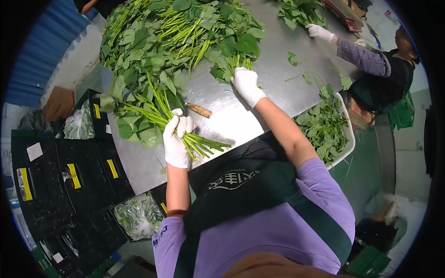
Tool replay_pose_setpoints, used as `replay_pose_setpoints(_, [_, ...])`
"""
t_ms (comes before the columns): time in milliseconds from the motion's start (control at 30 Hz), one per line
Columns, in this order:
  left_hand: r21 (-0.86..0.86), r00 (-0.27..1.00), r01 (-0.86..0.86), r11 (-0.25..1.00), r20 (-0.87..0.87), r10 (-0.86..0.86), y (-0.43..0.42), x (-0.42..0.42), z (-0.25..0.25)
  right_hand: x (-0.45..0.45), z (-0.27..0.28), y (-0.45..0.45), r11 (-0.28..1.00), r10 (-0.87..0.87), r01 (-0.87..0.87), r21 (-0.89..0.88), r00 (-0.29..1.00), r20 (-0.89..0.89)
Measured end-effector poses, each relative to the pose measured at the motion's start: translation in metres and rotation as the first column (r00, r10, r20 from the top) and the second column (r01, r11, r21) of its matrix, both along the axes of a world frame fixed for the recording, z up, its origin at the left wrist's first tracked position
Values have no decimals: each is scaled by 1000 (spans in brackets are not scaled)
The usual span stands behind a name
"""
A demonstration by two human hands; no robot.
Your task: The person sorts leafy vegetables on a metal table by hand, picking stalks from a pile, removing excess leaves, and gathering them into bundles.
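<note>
We are looking down on a table (pixel 280 62) of smooth, shiny grey metal. A thick heap (pixel 143 44) of greens is covering its far left part, broad matt leaves tangling with long, smooth, pale stalks. A knobbly brown handle (pixel 200 110) is lying between our hands, its far end disappearing under leaves. A few loose leaves (pixel 308 78) are lying toward the right edge.

Beside the near edge, right of our right arm, a white plastic basket (pixel 351 140) is holding more greens. Past the left edge, black crates (pixel 34 173) are standing, some containing greens in clear, crinkled bags (pixel 139 215).

Our gloved left hand (pixel 178 136) is closing firmly around a bunch (pixel 148 111) over the near left corner, its bare stem ends pointing toward the near edge. Our gloved right hand (pixel 246 84) is gripping stems (pixel 239 61) at the heap's near right end. By the far right corner, a co-worker's gloved hand (pixel 320 32) is touching another pile (pixel 300 13).
</note>
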State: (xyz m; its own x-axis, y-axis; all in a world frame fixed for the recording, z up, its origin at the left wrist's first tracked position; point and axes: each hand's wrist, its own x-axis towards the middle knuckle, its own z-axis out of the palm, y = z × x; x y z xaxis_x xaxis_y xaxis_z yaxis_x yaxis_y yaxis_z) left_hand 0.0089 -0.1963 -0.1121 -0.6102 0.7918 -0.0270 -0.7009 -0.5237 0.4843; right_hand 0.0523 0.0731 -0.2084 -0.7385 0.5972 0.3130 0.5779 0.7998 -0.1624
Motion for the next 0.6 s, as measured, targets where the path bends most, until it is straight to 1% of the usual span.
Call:
replay_pose_setpoints(100, [-102, 996, -85, 991, -12, 84, -5, 1, -1, -7, -1, 18, 966, -100, 113, -234, 993, 70])
replay_pose_setpoints(133, [-118, 994, -106, 987, -22, 104, -6, 3, 1, -1, 15, 21, 907, -197, 154, -391, 978, -74])
replay_pose_setpoints(167, [-133, 993, -113, 985, -45, 108, -7, 3, 0, 9, 19, 30, 753, -278, 7, -658, 910, -308])
replay_pose_setpoints(200, [-143, 992, -118, 983, -54, 111, -7, -1, -5, 20, 36, 36, 502, -378, -252, -827, 796, -472])
replay_pose_setpoints(233, [-158, 992, -119, 980, -56, 112, -7, -3, -9, 32, 56, 34, 209, -524, -523, -827, 654, -546])
replay_pose_setpoints(267, [-144, 997, -81, 986, -12, 81, -5, -4, -8, 42, 72, 25, 243, -509, -538, -807, 638, -578])
replay_pose_setpoints(333, [-165, 996, -62, 984, 52, 71, 4, -1, -5, 59, 96, 4, 315, -481, -565, -763, 598, -641])
replay_pose_setpoints(367, [-174, 995, -52, 983, 78, 67, 9, -2, -4, 61, 100, -8, 381, -469, -532, -756, 594, -654])
replay_pose_setpoints(400, [-84, 995, 7, 996, 101, 2, 15, -6, -7, 66, 104, -18, 428, -418, -528, -734, 604, -678])
replay_pose_setpoints(433, [-88, 994, 33, 996, 108, -24, 18, -5, -9, 69, 106, -26, 471, -364, -526, -708, 615, -699])
replay_pose_setpoints(467, [-118, 996, 32, 993, 81, -23, 23, -4, -10, 64, 97, -29, 485, -369, -543, -685, 583, -724])
replay_pose_setpoints(500, [-150, 998, 26, 988, 54, -18, 29, -2, -8, 67, 102, -37, 435, -377, -537, -723, 621, -687])
replay_pose_setpoints(533, [-193, 994, 6, 981, 106, 15, 35, 2, -3, 64, 98, -44, 466, -360, -542, -699, 606, -709])
replay_pose_setpoints(567, [-274, 990, 5, 962, 134, 33, 37, 4, 4, 61, 93, -50, 495, -341, -548, -674, 591, -731])
replay_pose_setpoints(600, [-211, 991, 50, 976, 132, -22, 41, 0, 0, 63, 96, -58, 456, -351, -539, -708, 623, -699])
